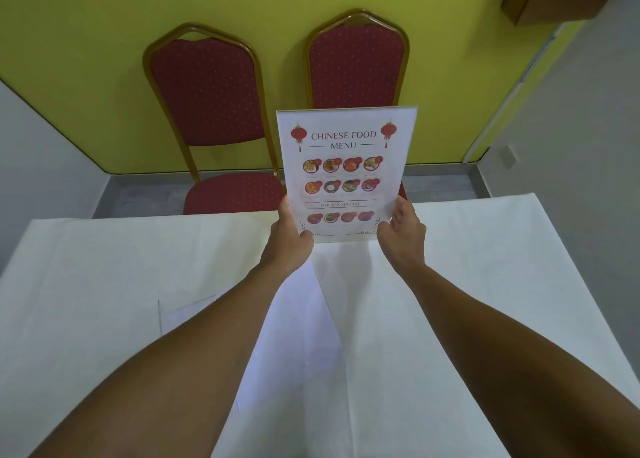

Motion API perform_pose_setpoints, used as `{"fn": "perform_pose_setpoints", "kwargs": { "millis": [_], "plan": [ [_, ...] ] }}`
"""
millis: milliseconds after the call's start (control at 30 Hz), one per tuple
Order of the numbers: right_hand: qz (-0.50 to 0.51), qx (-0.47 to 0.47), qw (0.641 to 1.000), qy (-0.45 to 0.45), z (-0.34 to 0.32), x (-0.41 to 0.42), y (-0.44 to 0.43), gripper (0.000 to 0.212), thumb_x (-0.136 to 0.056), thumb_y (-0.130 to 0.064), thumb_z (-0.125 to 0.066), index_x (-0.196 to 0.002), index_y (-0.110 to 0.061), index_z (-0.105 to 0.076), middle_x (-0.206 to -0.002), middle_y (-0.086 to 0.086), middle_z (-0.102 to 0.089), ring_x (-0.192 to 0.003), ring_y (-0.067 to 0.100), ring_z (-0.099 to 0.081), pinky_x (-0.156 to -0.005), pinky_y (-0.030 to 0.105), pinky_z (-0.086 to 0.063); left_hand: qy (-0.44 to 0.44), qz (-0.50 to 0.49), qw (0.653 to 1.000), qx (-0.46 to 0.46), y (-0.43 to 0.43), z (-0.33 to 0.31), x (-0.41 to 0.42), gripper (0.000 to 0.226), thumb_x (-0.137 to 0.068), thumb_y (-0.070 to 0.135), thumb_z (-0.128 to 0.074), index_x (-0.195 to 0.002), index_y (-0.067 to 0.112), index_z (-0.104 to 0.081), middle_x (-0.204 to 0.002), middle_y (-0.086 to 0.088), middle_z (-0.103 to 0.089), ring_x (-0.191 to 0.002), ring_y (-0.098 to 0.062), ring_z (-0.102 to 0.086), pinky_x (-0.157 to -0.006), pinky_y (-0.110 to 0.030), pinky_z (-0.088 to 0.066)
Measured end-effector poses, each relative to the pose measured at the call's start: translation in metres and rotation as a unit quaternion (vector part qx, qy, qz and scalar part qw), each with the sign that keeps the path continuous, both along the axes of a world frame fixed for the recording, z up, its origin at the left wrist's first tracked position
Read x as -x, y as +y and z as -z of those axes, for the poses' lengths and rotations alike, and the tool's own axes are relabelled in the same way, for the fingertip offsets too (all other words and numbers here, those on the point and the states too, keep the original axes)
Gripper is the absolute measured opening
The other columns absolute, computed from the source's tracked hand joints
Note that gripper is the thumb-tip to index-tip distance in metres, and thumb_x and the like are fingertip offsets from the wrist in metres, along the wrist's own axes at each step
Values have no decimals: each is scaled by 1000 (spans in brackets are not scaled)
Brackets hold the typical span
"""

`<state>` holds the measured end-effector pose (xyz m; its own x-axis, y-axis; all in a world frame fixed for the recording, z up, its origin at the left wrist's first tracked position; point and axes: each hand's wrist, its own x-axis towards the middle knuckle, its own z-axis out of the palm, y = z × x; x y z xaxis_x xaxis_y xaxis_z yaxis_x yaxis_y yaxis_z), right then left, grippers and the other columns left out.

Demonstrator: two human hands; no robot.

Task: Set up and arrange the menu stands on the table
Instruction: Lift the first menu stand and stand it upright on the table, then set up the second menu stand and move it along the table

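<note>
Nearest to me, my two forearms are reaching out over the table (104, 284), which is covered in a white cloth, and I am seeing what looks like a flat clear sheet or two lying on it under my arms, though I cannot tell what they are. Further out, my left hand (289, 239) is closing on the lower left corner of the menu stand (346, 173), thumb on the front face, and my right hand (401, 237) is gripping the lower right edge, fingers curled around it. I am holding the stand upright with its printed side facing me, its bottom edge sitting at or just above the cloth near the far edge of the table; I cannot tell whether it is touching down. As I judge it, I am partway through placing this one stand: it is not yet released, and I am seeing no other stand upright on the table, so most of the arranging is probably left. Beyond the table, two red chairs (211, 111) are standing against a yellow wall (86, 59).
</note>
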<state>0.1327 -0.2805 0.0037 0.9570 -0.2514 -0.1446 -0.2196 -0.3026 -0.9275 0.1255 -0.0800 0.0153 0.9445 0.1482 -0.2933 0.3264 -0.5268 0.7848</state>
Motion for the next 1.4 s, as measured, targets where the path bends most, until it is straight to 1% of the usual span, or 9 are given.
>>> {"fn": "perform_pose_setpoints", "kwargs": {
  "millis": [167, 600, 733, 867, 967, 1033, 1100, 1300, 1400],
  "plan": [
    [-3, -3, 1000, 3, 1, 3, 1, 54, -85, -4, -61, -124, -39, -47, -107, -25, -59, -100, 9, -60, -87, 37, -54, 5, 1, 1000, -14, 0, -1, 2, 83, -92, 5, -53, -156, 30, -8, -139, 5, -56, -122, -22, -56, -77, -29, -45],
    [-54, 23, 998, 31, -6, 2, -6, 67, -86, -10, -70, -143, -27, -39, -120, -14, -58, -100, 8, -53, -93, 36, -51, 12, 14, 1000, -13, -3, -6, 6, 87, -91, 0, -54, -156, 29, -4, -140, 4, -54, -124, -22, -54, -86, -34, -52],
    [-71, 45, 995, 52, -7, 5, -6, 64, -90, -22, -70, -145, -28, -37, -129, -9, -60, -101, 12, -55, -79, 26, -50, 16, 35, 999, -17, -3, -9, 8, 90, -93, -2, -52, -157, 29, 3, -144, 4, -50, -130, -21, -49, -91, -33, -45],
    [-36, 61, 994, 89, -2, 18, 0, 66, -91, -11, -64, -148, -15, -30, -114, -7, -57, -99, 17, -56, -70, 25, -47, 33, 58, 997, -44, 0, -7, 13, 93, -95, 5, -52, -158, 24, 13, -153, 4, -39, -139, -20, -39, -99, -36, -41],
    [-17, 74, 994, 79, 4, 31, 7, 51, -81, -6, -62, -127, -19, -45, -107, -11, -60, -97, 17, -62, -65, 24, -54, 40, 92, 992, -76, 6, 1, 24, 90, -94, 11, -52, -157, 25, 11, -160, 6, -26, -143, -22, -34, -93, -30, -39],
    [-27, 74, 995, 69, 7, 40, 12, 51, -75, -5, -58, -121, -23, -46, -112, -8, -63, -101, 20, -64, -68, 26, -58, 54, 124, 982, -132, 12, 4, 33, 86, -96, 17, -50, -158, 24, 9, -166, 4, -7, -148, -24, -24, -102, -35, -40],
    [-51, 79, 994, 57, 7, 48, 18, 59, -75, -3, -55, -129, -26, -44, -125, -7, -61, -107, 19, -61, -72, 26, -58, 76, 155, 961, -217, 17, 9, 43, 82, -100, 23, -46, -159, 18, 11, -167, 2, 12, -153, -21, -4, -115, -40, -27],
    [-131, 142, 978, 80, 5, 78, 41, 71, -83, 2, -50, -148, -20, -31, -152, 0, -42, -125, 24, -49, -96, 40, -51, 76, 207, 920, -322, 36, 20, 82, 71, -104, 30, -36, -160, 10, 3, -166, -5, 11, -153, -21, 7, -121, -36, -6],
    [-190, 207, 952, 123, 10, 104, 57, 75, -91, -3, -49, -157, -17, -18, -162, 1, -24, -147, 27, -26, -116, 47, -32, 72, 230, 904, -353, 47, 24, 106, 69, -105, 34, -33, -160, 10, 2, -166, -6, 10, -153, -22, 7, -121, -36, -2]
  ]
}}
